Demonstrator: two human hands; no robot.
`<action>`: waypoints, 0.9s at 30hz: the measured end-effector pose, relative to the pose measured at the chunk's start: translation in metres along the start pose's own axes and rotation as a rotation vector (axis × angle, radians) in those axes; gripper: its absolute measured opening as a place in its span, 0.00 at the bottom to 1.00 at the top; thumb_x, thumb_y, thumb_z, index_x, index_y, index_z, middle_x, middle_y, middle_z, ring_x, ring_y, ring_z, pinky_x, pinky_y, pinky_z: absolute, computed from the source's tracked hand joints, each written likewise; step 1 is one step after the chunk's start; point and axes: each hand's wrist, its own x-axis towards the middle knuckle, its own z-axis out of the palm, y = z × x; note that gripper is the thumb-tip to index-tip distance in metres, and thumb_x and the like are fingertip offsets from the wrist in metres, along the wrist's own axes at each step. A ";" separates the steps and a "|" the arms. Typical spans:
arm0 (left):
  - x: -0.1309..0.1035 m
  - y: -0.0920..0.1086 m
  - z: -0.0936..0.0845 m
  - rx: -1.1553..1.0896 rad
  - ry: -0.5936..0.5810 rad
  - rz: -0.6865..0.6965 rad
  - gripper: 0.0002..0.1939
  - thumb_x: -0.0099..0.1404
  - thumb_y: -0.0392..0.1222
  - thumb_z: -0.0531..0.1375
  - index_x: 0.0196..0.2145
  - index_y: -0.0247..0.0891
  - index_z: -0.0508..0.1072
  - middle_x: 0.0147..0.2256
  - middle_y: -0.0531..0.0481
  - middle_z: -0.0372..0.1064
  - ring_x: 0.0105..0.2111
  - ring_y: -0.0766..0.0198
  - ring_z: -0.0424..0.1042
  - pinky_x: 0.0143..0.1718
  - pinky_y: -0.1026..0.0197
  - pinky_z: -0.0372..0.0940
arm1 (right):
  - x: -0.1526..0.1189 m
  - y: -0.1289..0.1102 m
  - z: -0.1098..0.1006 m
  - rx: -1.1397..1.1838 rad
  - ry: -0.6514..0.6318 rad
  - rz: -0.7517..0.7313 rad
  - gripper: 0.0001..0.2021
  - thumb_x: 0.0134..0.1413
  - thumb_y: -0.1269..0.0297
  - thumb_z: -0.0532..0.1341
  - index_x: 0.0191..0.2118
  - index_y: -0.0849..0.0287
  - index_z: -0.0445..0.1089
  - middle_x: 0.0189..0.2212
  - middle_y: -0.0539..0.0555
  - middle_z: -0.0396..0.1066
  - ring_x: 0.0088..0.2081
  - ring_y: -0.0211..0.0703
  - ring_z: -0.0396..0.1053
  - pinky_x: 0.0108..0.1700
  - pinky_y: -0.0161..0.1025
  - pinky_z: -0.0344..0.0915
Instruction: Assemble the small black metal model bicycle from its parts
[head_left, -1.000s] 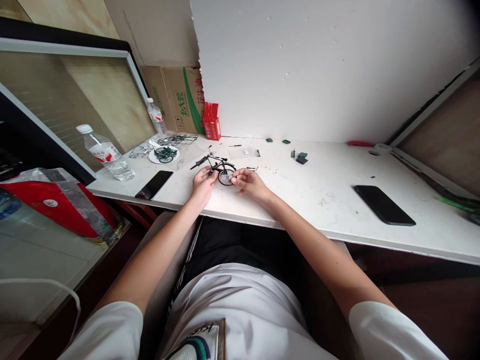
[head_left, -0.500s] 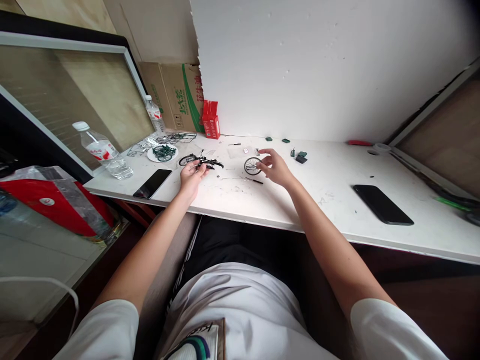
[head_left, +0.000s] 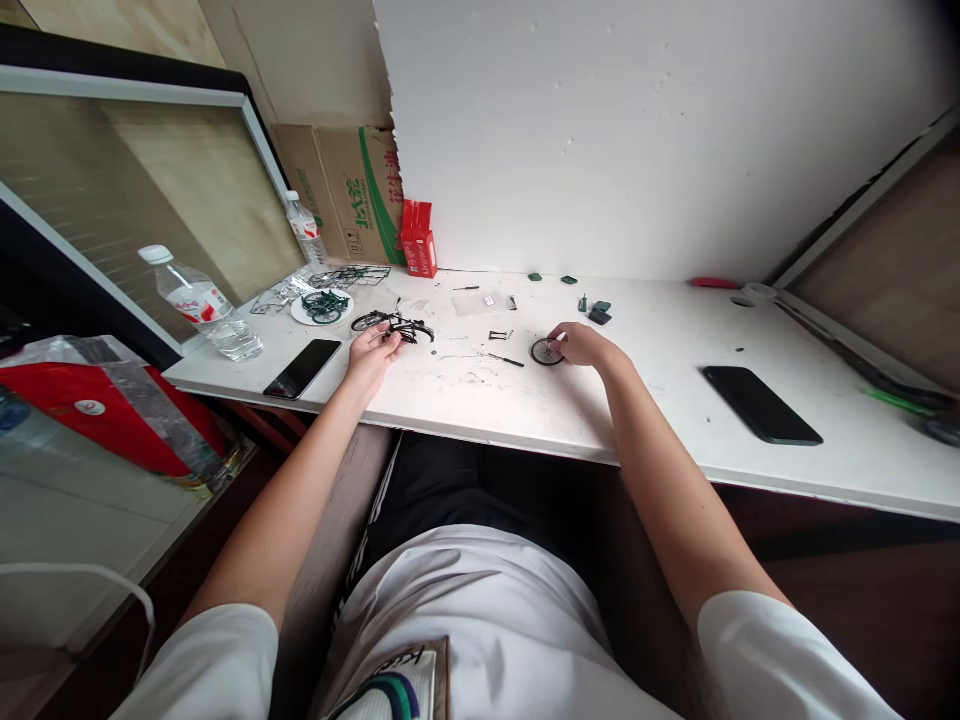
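Observation:
My left hand (head_left: 373, 352) is closed on a black model bicycle (head_left: 409, 328), which has a wheel at its left end and a bare fork or fender at its right. Out to the right, my right hand (head_left: 583, 345) pinches a small spoked wheel (head_left: 543, 351) at the tabletop; whether the wheel rests flat there I cannot tell. Between the hands lie a thin black screwdriver-like tool (head_left: 506, 360) and a small dark bracket-shaped part (head_left: 498, 335). A green model bicycle (head_left: 325, 306) rests on a white plate (head_left: 298, 316) behind my left hand.
Two phones lie on the white table, one at left (head_left: 304, 368) and one at right (head_left: 762, 404). A water bottle (head_left: 202, 305), a red box (head_left: 418, 240) and part frames (head_left: 352, 276) stand or lie at the back left. Several dark green pieces (head_left: 600, 312) sit behind my right hand.
My right hand has moved right and lowered the wheel towards the table, bringing the bracket-shaped part into view. My left hand has shifted slightly, the bicycle still in it.

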 end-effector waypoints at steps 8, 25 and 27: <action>0.003 0.001 -0.001 -0.050 0.043 0.003 0.27 0.54 0.36 0.81 0.46 0.40 0.73 0.39 0.51 0.79 0.39 0.64 0.81 0.43 0.62 0.72 | -0.004 0.007 -0.023 0.577 0.328 -0.091 0.08 0.69 0.68 0.67 0.51 0.61 0.75 0.47 0.61 0.80 0.36 0.41 0.76 0.29 0.34 0.74; 0.010 0.004 -0.007 0.116 0.128 0.187 0.29 0.54 0.44 0.82 0.46 0.40 0.73 0.42 0.46 0.81 0.37 0.61 0.83 0.35 0.65 0.70 | -0.018 0.001 -0.036 0.762 0.400 -0.186 0.18 0.59 0.58 0.80 0.47 0.63 0.79 0.37 0.59 0.82 0.35 0.44 0.82 0.33 0.37 0.81; 0.013 0.011 -0.011 0.114 0.149 0.174 0.28 0.55 0.44 0.82 0.46 0.40 0.73 0.42 0.46 0.82 0.37 0.61 0.84 0.35 0.65 0.71 | -0.018 0.002 -0.036 0.748 0.403 -0.206 0.19 0.60 0.58 0.79 0.50 0.64 0.80 0.38 0.60 0.82 0.35 0.44 0.82 0.33 0.37 0.81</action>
